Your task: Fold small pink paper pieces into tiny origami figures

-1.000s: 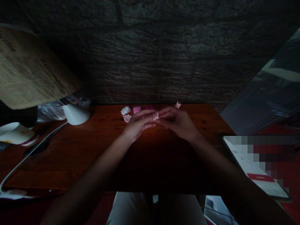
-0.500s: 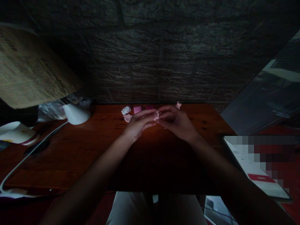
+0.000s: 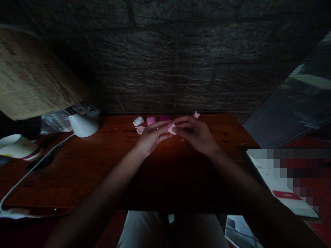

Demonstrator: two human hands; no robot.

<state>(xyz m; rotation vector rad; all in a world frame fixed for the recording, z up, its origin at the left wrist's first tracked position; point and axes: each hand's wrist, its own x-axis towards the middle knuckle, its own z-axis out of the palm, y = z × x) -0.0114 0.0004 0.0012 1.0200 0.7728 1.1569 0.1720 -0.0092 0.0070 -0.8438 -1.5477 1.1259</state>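
Note:
Between my fingertips, above the wooden table (image 3: pixel 108 137), is a small pale pink piece (image 3: pixel 171 128), perhaps soft clay or paper; its material is too dim to tell. My left hand (image 3: pixel 153 136) pinches it from the left with thumb and fingers. From the right, my right hand (image 3: pixel 198 134) has its thumb and forefinger closed on the piece's edge. Just beyond my left hand lie a white crumpled lump (image 3: pixel 138 121), a pale pink curled piece (image 3: pixel 140 130), a pink square (image 3: pixel 151 120) and a dark magenta square (image 3: pixel 164 118), partly hidden by my fingers.
Another pale pink piece (image 3: pixel 197 114) lies by the wall behind my right hand. On the left stand a lamp with a white base (image 3: pixel 84 125) and printed shade (image 3: pixel 36 75), its cable (image 3: pixel 36 172), and a paper cup (image 3: pixel 18 146). A tablet (image 3: pixel 279 182) sits at the right.
The pale pink piece has turned between my fingertips and now shows a broader, flatter face. My right thumb and fingers have shifted slightly on it; my left hand stays nearly still.

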